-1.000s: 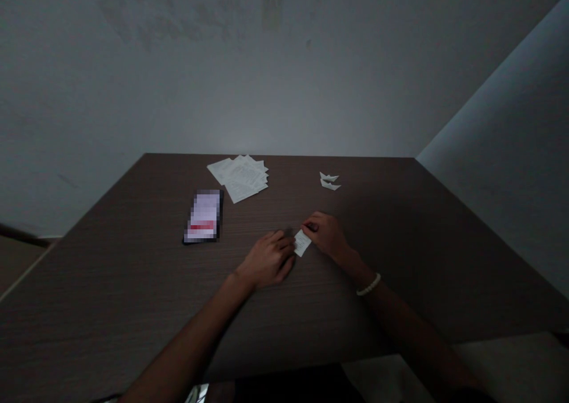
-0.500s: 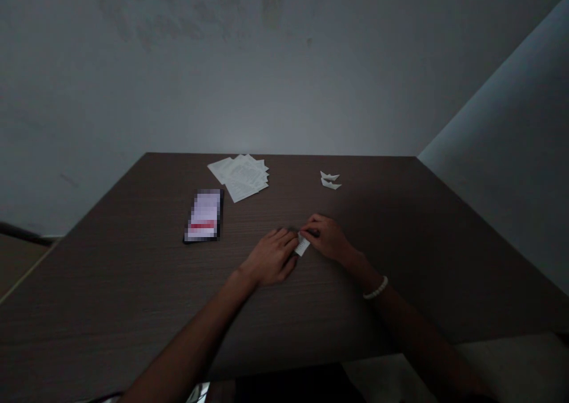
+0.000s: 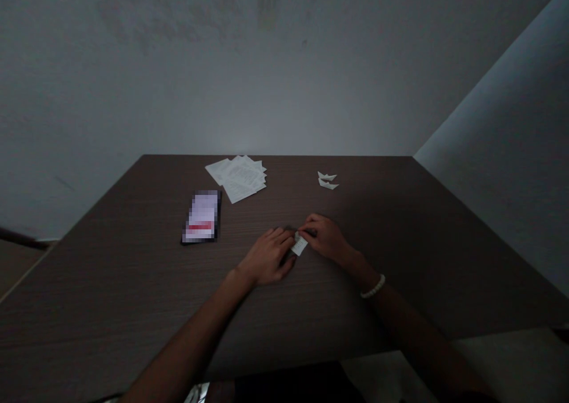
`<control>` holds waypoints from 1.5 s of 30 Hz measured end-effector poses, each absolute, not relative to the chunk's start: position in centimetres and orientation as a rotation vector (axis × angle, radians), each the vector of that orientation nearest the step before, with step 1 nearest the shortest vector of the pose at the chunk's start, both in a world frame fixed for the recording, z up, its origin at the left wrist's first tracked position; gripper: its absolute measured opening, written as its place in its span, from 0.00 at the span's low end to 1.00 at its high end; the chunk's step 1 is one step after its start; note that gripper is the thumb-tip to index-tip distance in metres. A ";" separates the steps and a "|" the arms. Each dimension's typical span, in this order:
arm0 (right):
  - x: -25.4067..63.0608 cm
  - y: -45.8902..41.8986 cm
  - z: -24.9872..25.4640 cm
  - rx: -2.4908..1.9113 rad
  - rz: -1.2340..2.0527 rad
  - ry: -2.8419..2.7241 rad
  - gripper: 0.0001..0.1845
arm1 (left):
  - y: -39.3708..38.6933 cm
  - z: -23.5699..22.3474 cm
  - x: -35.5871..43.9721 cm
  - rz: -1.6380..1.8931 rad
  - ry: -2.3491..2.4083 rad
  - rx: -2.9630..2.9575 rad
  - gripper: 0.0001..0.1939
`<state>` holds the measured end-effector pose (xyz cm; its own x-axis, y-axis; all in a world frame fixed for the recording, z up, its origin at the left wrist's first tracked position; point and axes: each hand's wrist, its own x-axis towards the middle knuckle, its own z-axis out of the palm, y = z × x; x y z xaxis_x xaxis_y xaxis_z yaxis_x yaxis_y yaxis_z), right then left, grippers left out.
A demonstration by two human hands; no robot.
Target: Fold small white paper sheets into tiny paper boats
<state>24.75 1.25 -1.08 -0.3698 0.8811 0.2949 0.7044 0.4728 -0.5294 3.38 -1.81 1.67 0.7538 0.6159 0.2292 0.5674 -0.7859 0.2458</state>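
Note:
A small folded piece of white paper point(image 3: 299, 245) lies on the dark wooden table point(image 3: 400, 243) between my two hands. My left hand point(image 3: 267, 259) rests knuckles up with curled fingers pressed on the paper's left edge. My right hand point(image 3: 326, 237), with a white bead bracelet at the wrist, pinches the paper's right side with closed fingertips. Most of the paper is hidden under the fingers.
A phone point(image 3: 201, 216) with a lit screen lies left of my hands. A loose stack of white sheets point(image 3: 239, 176) sits at the table's back. Two small folded paper boats point(image 3: 328, 180) lie at the back right. Grey walls close in behind and at right.
My hands have drawn closer together over the paper, which now shows less between the fingers. The view has shifted slightly.

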 end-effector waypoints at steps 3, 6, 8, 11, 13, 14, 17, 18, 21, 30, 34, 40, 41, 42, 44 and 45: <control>24.7 1.2 -0.8 -1.337 0.420 -2.183 0.06 | -2.1 1.7 3.1 0.441 0.945 2.790 0.13; 24.6 1.2 -0.7 -1.348 0.426 -2.191 0.06 | -2.3 1.9 2.9 0.414 0.948 2.803 0.13; 24.6 1.2 -0.8 -1.358 0.420 -2.192 0.06 | -2.4 2.0 2.8 0.411 0.951 2.813 0.13; 24.7 1.1 -0.7 -1.360 0.410 -2.202 0.06 | -2.5 2.1 2.8 0.427 0.957 2.828 0.10; 24.7 1.1 -0.6 -1.344 0.416 -2.209 0.06 | -2.5 2.1 2.8 0.445 0.949 2.839 0.09; 24.7 1.1 -0.5 -1.342 0.420 -2.207 0.06 | -2.5 2.0 2.7 0.456 0.940 2.842 0.09; 24.8 1.1 -0.4 -1.363 0.428 -2.197 0.07 | -2.4 1.7 2.5 0.498 0.903 2.847 0.10; 24.8 1.2 -0.3 -1.371 0.431 -2.196 0.07 | -2.4 1.5 2.4 0.514 0.895 2.848 0.11; 24.9 1.2 -0.3 -1.372 0.441 -2.200 0.07 | -2.3 1.0 2.3 0.575 0.937 2.830 0.13; 25.0 1.5 0.0 -1.368 0.444 -2.229 0.06 | -2.0 1.3 2.5 0.527 1.059 2.802 0.15; 25.0 2.0 -0.1 -1.359 0.389 -2.260 0.06 | -2.0 1.4 2.6 0.503 1.030 2.807 0.14; 24.4 2.2 -0.1 -1.284 0.382 -2.304 0.08 | -2.1 1.5 2.6 0.513 0.980 2.798 0.13; 24.3 2.1 -0.1 -1.275 0.387 -2.315 0.08 | -2.0 1.5 2.6 0.517 0.981 2.799 0.13; 24.3 2.0 0.0 -1.268 0.387 -2.327 0.08 | -2.0 1.5 2.6 0.522 0.985 2.801 0.13; 24.2 1.8 0.1 -1.268 0.372 -2.340 0.07 | -2.0 1.4 2.6 0.528 0.988 2.805 0.13; 24.1 1.6 0.3 -1.274 0.356 -2.342 0.06 | -2.0 1.4 2.6 0.527 0.990 2.807 0.13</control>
<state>24.15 1.64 0.26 -0.4735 0.8412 0.2610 0.7257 0.5405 -0.4257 2.57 -2.01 1.36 0.7257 0.6267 0.2839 0.5853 -0.7792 0.2241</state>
